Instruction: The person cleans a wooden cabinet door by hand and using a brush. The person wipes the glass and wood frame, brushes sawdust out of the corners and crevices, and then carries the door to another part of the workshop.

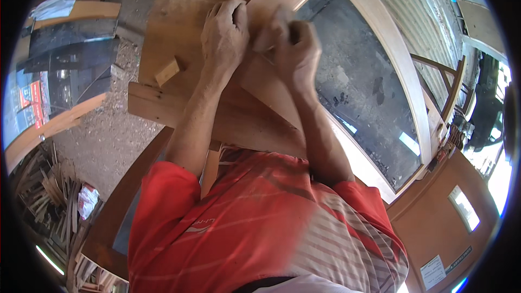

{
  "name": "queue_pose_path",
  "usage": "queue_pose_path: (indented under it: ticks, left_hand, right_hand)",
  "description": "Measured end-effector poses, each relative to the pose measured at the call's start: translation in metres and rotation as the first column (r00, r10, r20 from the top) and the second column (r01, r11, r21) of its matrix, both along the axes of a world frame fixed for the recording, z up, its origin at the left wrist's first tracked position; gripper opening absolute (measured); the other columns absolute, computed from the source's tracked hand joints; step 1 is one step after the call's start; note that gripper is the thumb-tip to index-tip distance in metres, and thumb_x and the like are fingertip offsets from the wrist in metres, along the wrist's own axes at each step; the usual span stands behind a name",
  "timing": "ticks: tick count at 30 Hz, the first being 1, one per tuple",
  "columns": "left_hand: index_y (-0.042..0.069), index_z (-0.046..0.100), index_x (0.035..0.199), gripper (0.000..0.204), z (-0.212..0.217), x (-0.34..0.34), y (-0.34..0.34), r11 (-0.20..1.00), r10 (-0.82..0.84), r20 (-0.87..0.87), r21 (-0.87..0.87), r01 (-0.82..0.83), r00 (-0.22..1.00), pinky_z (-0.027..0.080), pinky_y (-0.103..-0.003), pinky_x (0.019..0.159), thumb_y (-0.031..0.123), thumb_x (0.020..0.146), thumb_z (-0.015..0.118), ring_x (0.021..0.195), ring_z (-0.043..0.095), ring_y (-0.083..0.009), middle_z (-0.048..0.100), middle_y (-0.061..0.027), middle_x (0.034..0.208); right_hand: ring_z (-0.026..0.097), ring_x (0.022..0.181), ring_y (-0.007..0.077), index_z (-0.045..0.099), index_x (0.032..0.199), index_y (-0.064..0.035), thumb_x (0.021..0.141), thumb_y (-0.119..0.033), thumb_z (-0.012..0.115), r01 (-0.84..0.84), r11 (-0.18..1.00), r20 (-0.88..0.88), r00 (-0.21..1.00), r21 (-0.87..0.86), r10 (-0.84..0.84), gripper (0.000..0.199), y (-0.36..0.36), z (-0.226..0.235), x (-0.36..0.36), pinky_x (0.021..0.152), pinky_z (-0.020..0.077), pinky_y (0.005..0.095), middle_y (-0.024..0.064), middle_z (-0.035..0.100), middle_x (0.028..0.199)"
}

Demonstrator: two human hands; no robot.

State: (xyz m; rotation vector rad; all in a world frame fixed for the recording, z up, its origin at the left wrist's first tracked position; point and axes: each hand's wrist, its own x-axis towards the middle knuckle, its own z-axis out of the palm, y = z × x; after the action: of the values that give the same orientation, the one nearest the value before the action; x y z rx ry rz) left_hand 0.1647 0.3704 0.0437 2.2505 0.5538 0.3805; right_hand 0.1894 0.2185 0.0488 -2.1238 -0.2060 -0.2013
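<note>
My left hand point(225, 35) is curled closed over the wooden workbench point(168, 27), beside a pale wooden frame point(391, 38). Its fingertips are hidden, so what they grip, if anything, does not show. To its right, my right hand point(298, 54) is also curled, at the frame's near-left member. Motion blurs its fingers, and any small thing in them cannot be made out. A grey, stained surface point(358, 76) shows inside the frame. On the bench, left of my left forearm, lies a small wood block point(167, 72).
Dark glossy panels with wooden edges point(70, 65) stand at the left. Scrap wood strips point(51, 195) are heaped at the lower left, near a crumpled white and red bag point(88, 201). A brown panel with a cut-out point(434, 211) is at the lower right. Corrugated sheeting point(418, 16) stands behind.
</note>
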Motion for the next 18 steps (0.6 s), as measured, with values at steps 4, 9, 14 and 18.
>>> queue_pose_path:
  ticks: [4,9,14,18]
  left_hand:
    - [0.003,0.075,0.114,0.025,0.004,0.001,-0.001,0.999,0.017,0.028,-0.039,-0.015,0.999,0.056,-0.042,0.090,0.022,0.104,0.063,0.102,0.071,-0.0339,0.074,-0.0186,0.112]
    - [0.005,0.075,0.115,0.024,0.003,-0.004,0.000,0.999,0.029,-0.008,0.024,-0.029,1.000,0.056,-0.043,0.089,0.023,0.103,0.064,0.102,0.071,-0.0332,0.075,-0.0165,0.112]
    - [0.007,0.075,0.113,0.023,0.003,0.000,-0.005,0.998,0.018,-0.007,0.064,-0.017,1.000,0.056,-0.043,0.088,0.024,0.103,0.064,0.103,0.071,-0.0338,0.075,-0.0151,0.111]
    - [0.007,0.075,0.112,0.022,0.002,0.000,-0.004,0.997,0.021,-0.007,0.069,-0.021,1.000,0.056,-0.043,0.088,0.024,0.103,0.065,0.103,0.071,-0.0342,0.075,-0.0146,0.111]
  right_hand:
    - [0.072,0.077,0.0206,0.072,0.102,0.0026,0.095,-0.025,0.077,0.047,0.999,-0.378,0.925,-0.016,-0.049,0.029,-0.024,0.031,0.047,0.067,0.0575,0.0353,0.0137,0.072,0.083]
    - [0.071,0.075,0.0264,0.072,0.101,-0.0034,0.092,-0.021,0.079,-0.175,0.957,-0.244,0.963,-0.232,0.118,0.021,-0.044,0.045,0.015,0.071,0.0575,0.0393,0.0156,0.071,0.082]
    - [0.067,0.089,0.0241,0.076,0.111,-0.0159,0.084,-0.014,0.082,-0.514,0.790,0.052,0.826,-0.335,0.561,0.028,-0.061,0.025,0.011,0.071,0.0580,0.0395,0.0070,0.064,0.094]
    - [0.061,0.084,0.0266,0.076,0.115,-0.0216,0.083,-0.013,0.081,-0.636,0.653,0.099,0.680,-0.412,0.726,0.034,-0.058,0.028,0.024,0.068,0.0571,0.0394,0.0041,0.057,0.093]
